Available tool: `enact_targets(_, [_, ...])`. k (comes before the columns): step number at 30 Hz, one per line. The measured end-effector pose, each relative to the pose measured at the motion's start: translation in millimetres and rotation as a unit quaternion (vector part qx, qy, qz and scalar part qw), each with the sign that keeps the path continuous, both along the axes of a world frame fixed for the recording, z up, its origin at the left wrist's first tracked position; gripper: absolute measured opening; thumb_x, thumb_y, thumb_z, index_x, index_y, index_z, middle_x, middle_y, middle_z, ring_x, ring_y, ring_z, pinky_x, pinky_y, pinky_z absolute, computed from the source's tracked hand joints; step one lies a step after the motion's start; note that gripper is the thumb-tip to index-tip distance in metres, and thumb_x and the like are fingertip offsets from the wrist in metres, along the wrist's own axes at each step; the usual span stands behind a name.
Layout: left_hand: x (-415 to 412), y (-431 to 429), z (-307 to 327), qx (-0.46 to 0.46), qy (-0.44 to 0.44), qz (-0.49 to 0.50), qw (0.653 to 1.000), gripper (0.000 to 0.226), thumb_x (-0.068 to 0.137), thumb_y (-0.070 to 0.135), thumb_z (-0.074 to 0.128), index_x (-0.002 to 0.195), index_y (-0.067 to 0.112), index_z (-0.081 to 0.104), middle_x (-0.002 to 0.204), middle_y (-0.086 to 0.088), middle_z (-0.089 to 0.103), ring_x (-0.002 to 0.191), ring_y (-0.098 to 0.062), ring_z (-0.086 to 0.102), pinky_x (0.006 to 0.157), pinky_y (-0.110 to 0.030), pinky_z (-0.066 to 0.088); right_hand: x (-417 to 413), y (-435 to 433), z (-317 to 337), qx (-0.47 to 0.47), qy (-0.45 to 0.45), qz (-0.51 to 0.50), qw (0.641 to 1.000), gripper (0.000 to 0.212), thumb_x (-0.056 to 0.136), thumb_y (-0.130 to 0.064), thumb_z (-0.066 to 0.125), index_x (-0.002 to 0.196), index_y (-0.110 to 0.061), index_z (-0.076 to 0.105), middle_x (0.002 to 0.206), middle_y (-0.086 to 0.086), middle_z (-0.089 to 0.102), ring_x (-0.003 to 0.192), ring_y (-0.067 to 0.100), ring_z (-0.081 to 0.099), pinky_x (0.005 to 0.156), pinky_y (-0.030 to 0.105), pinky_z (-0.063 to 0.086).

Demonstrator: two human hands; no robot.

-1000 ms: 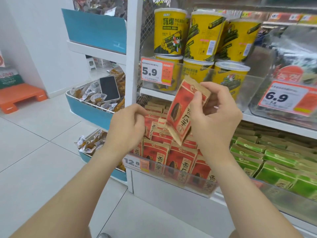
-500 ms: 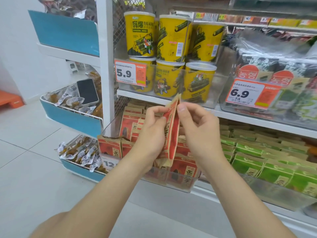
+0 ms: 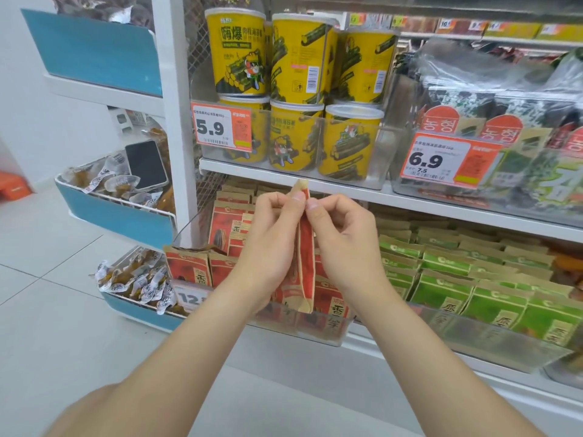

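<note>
**Q:** Where is the packet (image 3: 306, 257)?
**A:** It is held upright and edge-on, just in front of the tray (image 3: 315, 334) and partly above it. The left grip (image 3: 271, 244) and right grip (image 3: 344, 244) each pinch its upper part between thumb and fingertips, one on either side. Both are clenched on it.

**Q:** What does the tray hold?
**A:** It is clear plastic and filled with rows of red packets (image 3: 186, 266) standing upright. Their fronts show a dark seed and the character 香. A tag (image 3: 189, 299) at the tray's left front corner reads "12"; the left forearm hides the rest.

**Q:** What lies above the tray?
**A:** A clear bin (image 3: 388, 146) holds yellow tubs (image 3: 293, 58) stacked two high. They are printed 嗨爆, with a cartoon figure and green rolls. The bin's orange tag (image 3: 220, 129) reads "5.9".

**Q:** What lies to the right of the tray?
**A:** Green packets (image 3: 441, 288) stand in rows in a second clear tray (image 3: 473, 339), marked 原. Above and to the right of the tray, seaweed packs (image 3: 536, 171) carry Korean script. Their tag (image 3: 448, 160) reads "6.9", with a small "7.5" beneath.

**Q:** What lies to the left of the tray?
**A:** There are two blue baskets, one higher (image 3: 116, 216) and one lower (image 3: 142, 310), both holding small wrapped snacks (image 3: 104, 181). A phone (image 3: 145, 164) with a dark screen lies on the snacks in the higher basket.
</note>
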State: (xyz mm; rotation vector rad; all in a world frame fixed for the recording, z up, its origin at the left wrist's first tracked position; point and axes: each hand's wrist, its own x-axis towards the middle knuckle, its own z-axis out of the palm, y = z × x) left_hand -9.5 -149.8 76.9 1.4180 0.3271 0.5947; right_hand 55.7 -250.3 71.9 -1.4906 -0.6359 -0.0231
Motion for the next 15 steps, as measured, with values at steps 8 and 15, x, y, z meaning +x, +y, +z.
enact_targets(8, [-19.2, 16.2, 3.0, 0.195, 0.016, -0.014, 0.98, 0.032, 0.116, 0.025, 0.037, 0.102, 0.004, 0.055, 0.087, -0.005, 0.055, 0.08, -0.007, 0.051, 0.074, -0.023, 0.042, -16.9, 4.4, -0.6, -0.041, -0.028, 0.0, 0.999, 0.021, 0.107, -0.016, 0.059, 0.087, -0.01, 0.063, 0.069, 0.011, 0.061, 0.063, 0.018, 0.05, 0.062, 0.048, 0.044])
enact_targets(15, [-30.2, 27.7, 7.3, 0.152, -0.014, -0.041, 0.987, 0.03, 0.117, 0.023, 0.041, 0.093, 0.014, 0.056, 0.082, 0.002, 0.055, 0.079, -0.015, 0.049, 0.079, -0.037, 0.041, -18.1, 8.3, 0.5, -0.009, 0.042, 0.096, 0.994, 0.024, 0.109, -0.029, 0.057, 0.098, -0.011, 0.069, 0.089, 0.023, 0.067, 0.08, 0.025, 0.055, 0.076, 0.047, 0.049])
